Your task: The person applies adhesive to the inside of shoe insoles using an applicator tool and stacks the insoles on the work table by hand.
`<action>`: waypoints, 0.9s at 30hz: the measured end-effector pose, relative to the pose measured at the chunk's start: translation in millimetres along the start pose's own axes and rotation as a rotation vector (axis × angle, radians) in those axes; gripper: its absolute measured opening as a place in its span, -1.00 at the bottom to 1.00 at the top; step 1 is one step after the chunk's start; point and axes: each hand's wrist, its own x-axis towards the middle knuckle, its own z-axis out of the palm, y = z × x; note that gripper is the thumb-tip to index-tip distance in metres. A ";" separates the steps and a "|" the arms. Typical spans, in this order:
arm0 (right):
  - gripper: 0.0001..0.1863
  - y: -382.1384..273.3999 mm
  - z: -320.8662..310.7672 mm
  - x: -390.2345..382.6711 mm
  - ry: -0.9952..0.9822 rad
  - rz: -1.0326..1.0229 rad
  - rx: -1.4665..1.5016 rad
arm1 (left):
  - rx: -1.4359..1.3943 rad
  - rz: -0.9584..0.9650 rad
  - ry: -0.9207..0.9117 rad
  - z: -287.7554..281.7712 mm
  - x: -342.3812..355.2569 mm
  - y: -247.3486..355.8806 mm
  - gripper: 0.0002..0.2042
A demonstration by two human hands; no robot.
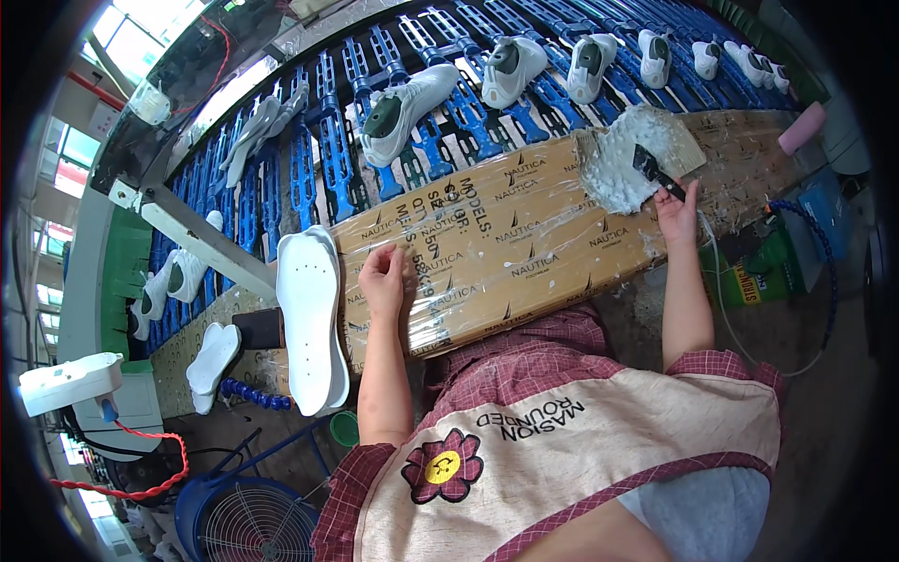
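My right hand (pixel 676 211) grips a black spatula or flat brush (pixel 654 170), its head resting in a heap of white paste (pixel 604 155) on a board at the far side of the cardboard-covered bench (pixel 524 229). My left hand (pixel 381 279) is over the bench with its fingers curled together; whatever may be inside them is hidden. Just left of it lies a stack of large white soles (pixel 309 314) with small holes, overhanging the near edge. Farther left is a smaller pair of white soles (pixel 208 361).
A blue conveyor rack (pixel 328 140) carries several white shoes (pixel 398 112) behind the bench. A metal post (pixel 211 229) angles in at left, near a white power box (pixel 66 382). A fan (pixel 248 525) stands below left. A pink cylinder (pixel 801 126) and hoses are at right.
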 end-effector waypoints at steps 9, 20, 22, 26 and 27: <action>-0.49 0.4 2.2 -1.6 0.024 0.000 0.011 | -0.026 -0.020 -0.001 -1.1 -1.0 -1.7 -0.83; -0.50 0.1 2.9 -2.3 0.017 -0.001 0.010 | -0.046 -0.034 -0.002 -0.9 -1.3 -0.3 -0.84; -0.52 -1.1 -1.0 -1.7 -0.021 0.002 0.013 | -0.050 -0.039 -0.005 0.1 -1.2 1.7 -0.84; -0.52 0.7 -0.9 -1.2 -0.002 -0.002 0.017 | -0.038 -0.034 -0.005 -1.2 -2.2 2.5 -0.84; -0.52 0.8 -1.0 -1.3 0.004 -0.004 0.017 | -0.035 -0.032 -0.006 -1.0 -2.2 2.6 -0.84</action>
